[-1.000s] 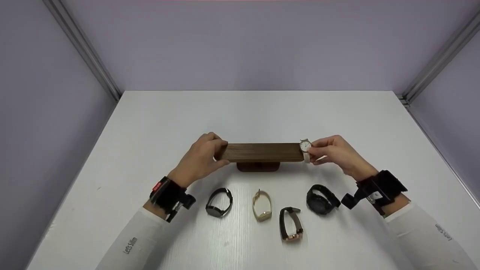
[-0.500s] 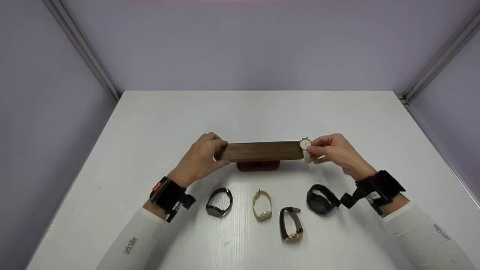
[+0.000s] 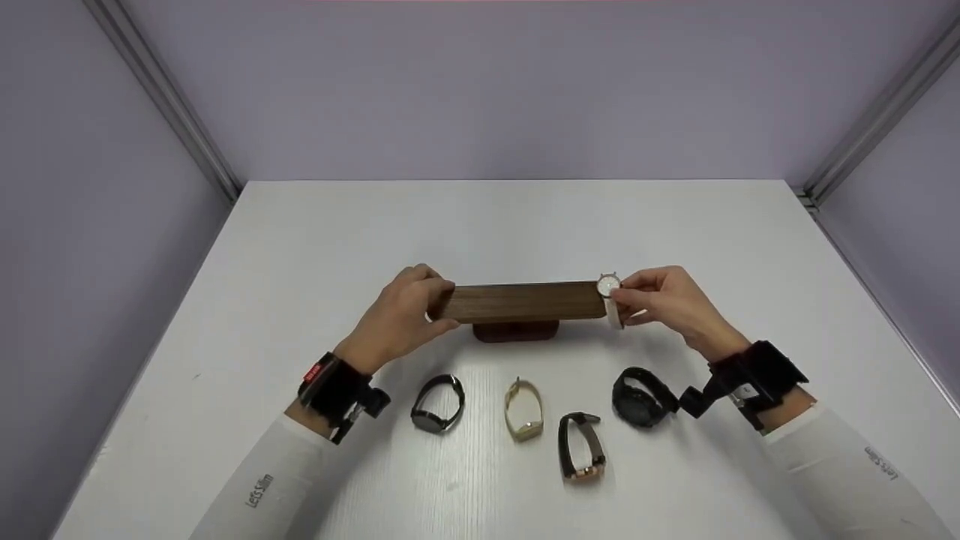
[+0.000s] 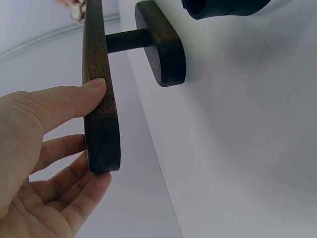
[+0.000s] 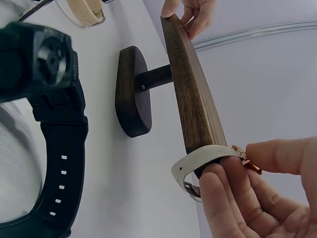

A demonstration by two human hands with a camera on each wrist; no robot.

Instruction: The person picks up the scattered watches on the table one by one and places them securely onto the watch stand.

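1. In the head view, the wooden bar [image 3: 521,302] hides the stand's post and most of its base [image 3: 516,331].
2. In the right wrist view, your right hand [image 5: 257,198] covers the face of the white watch [image 5: 203,158]; its dial cannot be read.
3. In the head view, that dial is too small to read.
4. In the right wrist view, the black watch [image 5: 44,99] is cut off by the left edge and blurred.
5. In the left wrist view, your left hand [image 4: 44,163] is cut off at the bottom-left edges.

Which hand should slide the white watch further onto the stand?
Probably the right hand: it already pinches the white watch, looped round the stand end. The left hand steadies the other end.
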